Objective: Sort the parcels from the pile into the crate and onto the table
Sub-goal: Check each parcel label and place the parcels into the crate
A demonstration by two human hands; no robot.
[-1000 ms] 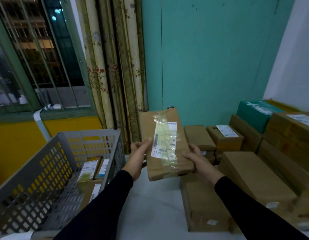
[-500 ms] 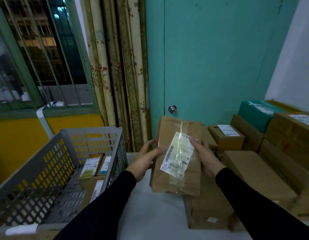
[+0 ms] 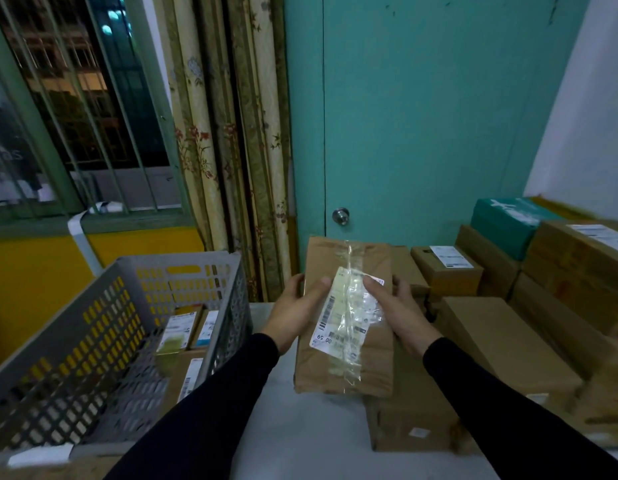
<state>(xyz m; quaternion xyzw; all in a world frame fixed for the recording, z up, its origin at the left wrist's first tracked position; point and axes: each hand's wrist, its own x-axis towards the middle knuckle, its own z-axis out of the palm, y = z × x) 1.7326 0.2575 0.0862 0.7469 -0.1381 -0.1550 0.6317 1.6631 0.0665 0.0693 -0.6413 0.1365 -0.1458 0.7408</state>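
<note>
head cam | faces fwd+down | close over hands (image 3: pixel 349 313) | single view

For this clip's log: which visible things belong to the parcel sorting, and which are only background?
Part of the job:
- brown paper parcel with taped white label, held by left hand and right hand
- grey perforated plastic crate, labelled parcels inside
- pile of brown cardboard boxes
- pale table

Background:
- teal door
- floral curtain
- barred window
</note>
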